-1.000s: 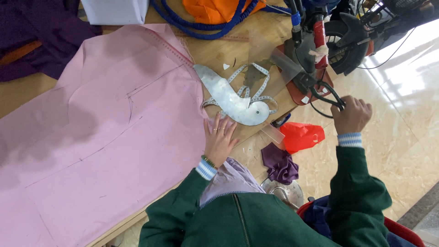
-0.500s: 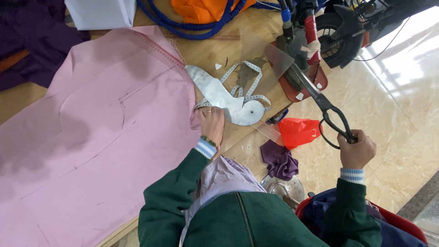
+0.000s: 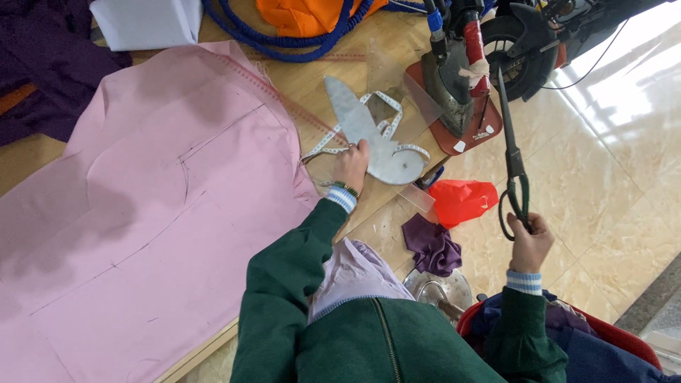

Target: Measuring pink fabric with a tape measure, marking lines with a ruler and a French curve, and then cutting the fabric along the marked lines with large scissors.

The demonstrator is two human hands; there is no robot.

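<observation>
In the head view, the right hand [image 3: 530, 243] is now holding the scissors [image 3: 512, 152] upright at right of frame, fingers clenched through the handles. The left hand [image 3: 352, 164] is pressing the grey curved template [image 3: 369, 131], now shifted toward centre, beside the pink fabric [image 3: 142, 213] on the surface [image 3: 312, 78].
</observation>
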